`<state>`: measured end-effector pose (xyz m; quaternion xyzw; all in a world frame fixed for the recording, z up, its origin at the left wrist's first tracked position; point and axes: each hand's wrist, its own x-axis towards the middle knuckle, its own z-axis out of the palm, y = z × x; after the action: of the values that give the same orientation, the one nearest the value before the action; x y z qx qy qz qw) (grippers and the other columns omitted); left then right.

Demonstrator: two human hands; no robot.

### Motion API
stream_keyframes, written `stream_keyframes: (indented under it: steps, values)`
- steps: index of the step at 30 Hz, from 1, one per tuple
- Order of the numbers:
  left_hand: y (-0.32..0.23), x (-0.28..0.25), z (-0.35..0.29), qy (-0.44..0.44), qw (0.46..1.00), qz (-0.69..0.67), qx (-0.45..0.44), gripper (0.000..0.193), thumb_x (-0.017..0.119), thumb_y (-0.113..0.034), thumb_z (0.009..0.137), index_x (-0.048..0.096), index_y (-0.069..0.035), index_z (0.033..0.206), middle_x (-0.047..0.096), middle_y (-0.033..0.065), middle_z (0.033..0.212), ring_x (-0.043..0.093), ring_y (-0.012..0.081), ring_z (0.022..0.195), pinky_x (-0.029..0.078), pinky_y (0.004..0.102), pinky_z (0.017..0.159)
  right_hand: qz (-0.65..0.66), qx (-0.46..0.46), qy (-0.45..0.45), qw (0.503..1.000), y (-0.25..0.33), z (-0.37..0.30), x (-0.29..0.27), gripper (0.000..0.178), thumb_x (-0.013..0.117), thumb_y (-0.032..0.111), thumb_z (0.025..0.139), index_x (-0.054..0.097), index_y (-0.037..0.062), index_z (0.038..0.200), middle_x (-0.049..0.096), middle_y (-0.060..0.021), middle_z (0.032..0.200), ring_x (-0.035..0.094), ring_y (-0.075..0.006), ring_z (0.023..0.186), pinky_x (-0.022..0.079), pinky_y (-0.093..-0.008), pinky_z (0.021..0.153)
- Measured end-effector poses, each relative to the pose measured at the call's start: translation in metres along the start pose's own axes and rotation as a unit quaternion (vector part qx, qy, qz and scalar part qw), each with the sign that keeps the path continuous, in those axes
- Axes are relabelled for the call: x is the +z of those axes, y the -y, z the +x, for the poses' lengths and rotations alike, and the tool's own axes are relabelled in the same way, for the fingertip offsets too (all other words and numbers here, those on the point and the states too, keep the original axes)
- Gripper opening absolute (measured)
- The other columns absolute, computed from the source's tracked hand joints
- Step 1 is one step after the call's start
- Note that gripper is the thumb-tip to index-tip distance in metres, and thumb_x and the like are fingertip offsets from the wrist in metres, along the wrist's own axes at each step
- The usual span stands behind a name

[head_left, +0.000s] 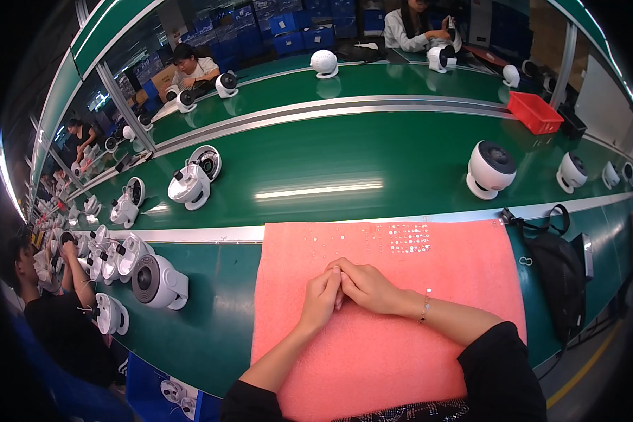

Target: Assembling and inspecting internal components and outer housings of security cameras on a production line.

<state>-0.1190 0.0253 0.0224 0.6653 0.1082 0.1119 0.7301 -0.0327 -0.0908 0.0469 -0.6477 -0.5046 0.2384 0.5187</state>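
My left hand (322, 297) and my right hand (367, 285) are clasped together, fingers folded round each other. Both are closed, and no object shows in or between them. They rest over a pink towel (373, 366) spread on the green workbench. Past my fingers, small shiny round pieces (409, 239) lie in close rows on the towel. A few loose ones (342, 238) are scattered to the left of those rows. A thin bracelet (424, 309) circles my right wrist.
A white round-headed device (491, 169) and an opened one (190, 186) stand on the green conveyor (309, 151). Several device shells crowd the bench left, near a large assembled unit (160, 281) and a co-worker (63, 309). A black bag (557, 274) lies right; a red bin (535, 112) sits beyond.
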Motion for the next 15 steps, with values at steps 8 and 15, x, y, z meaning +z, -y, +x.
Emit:
stream_keyframes:
  steps: [8,15]
  values:
    - [-0.0008,0.0006,-0.0018,-0.003,1.0,0.001,0.003,0.039,0.036,-0.024,0.099,0.05,-0.004,0.068,0.043,0.0,0.051,0.04,0.0075,0.044,0.033,0.0232,0.042,-0.007,-0.012,-0.002,1.0,-0.0006,-0.0002,0.0008,0.017,0.032,0.013,0.095,0.042,0.0005,0.101,0.062,-0.015,0.071,0.065,-0.024,0.064,0.052,-0.0344,0.062]
    - [-0.0048,0.0,-0.003,-0.011,1.0,-0.001,0.014,0.04,0.038,-0.024,0.098,0.05,-0.003,0.067,0.045,0.0005,0.052,0.041,0.0076,0.044,0.034,0.0235,0.042,-0.004,0.019,0.009,1.0,0.0002,0.0016,0.0018,0.021,0.033,0.01,0.093,0.045,0.001,0.107,0.064,-0.0119,0.074,0.065,-0.0212,0.067,0.051,-0.0318,0.065]
